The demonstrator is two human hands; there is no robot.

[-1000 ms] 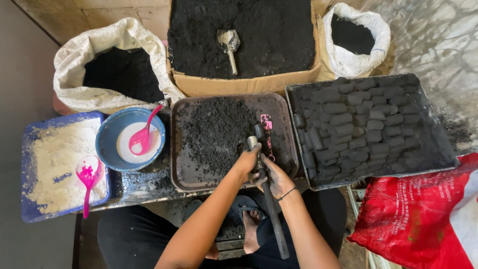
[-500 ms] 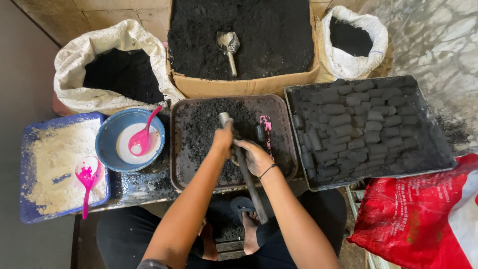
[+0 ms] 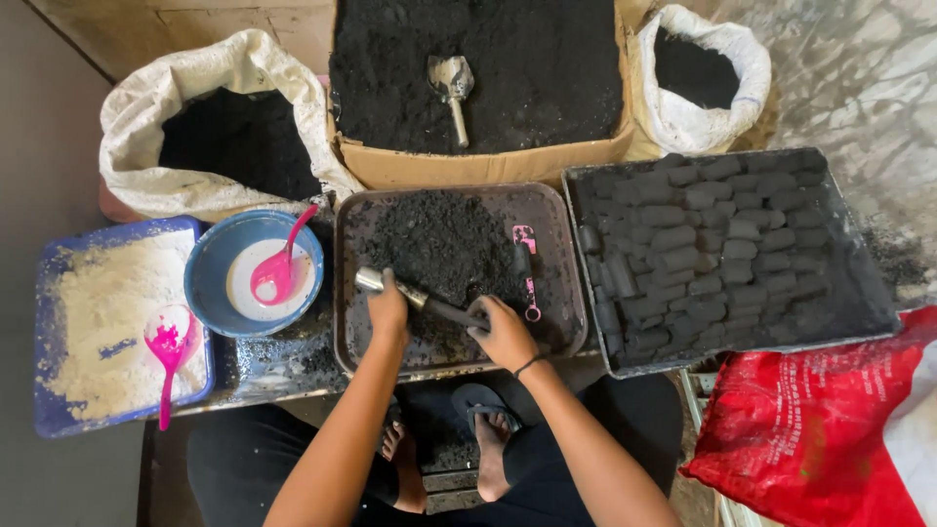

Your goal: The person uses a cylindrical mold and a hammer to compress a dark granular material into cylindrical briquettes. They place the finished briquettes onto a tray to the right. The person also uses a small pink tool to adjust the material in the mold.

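Note:
A brown tray (image 3: 566, 293) in front of me holds a heap of black charcoal powder (image 3: 439, 244). Across its near part lies a metal tube tool (image 3: 420, 298), almost flat, with its open end to the left. My left hand (image 3: 388, 310) grips the tube near that end. My right hand (image 3: 506, 334) holds its dark handle end. A pink-handled tool (image 3: 527, 268) lies in the tray at the right.
A black tray (image 3: 830, 332) of several pressed charcoal briquettes (image 3: 703, 244) stands at the right. At the left are a blue bowl (image 3: 210, 283) with a pink spoon (image 3: 278, 273) and a blue tray of white powder (image 3: 107, 303). Behind are sacks, a cardboard box of charcoal with a metal scoop (image 3: 452, 83), and a red bag (image 3: 830, 429).
The tube stood upright in the tray with both hands on it. It has swung down and left, and now lies nearly flat across the tray's near part.

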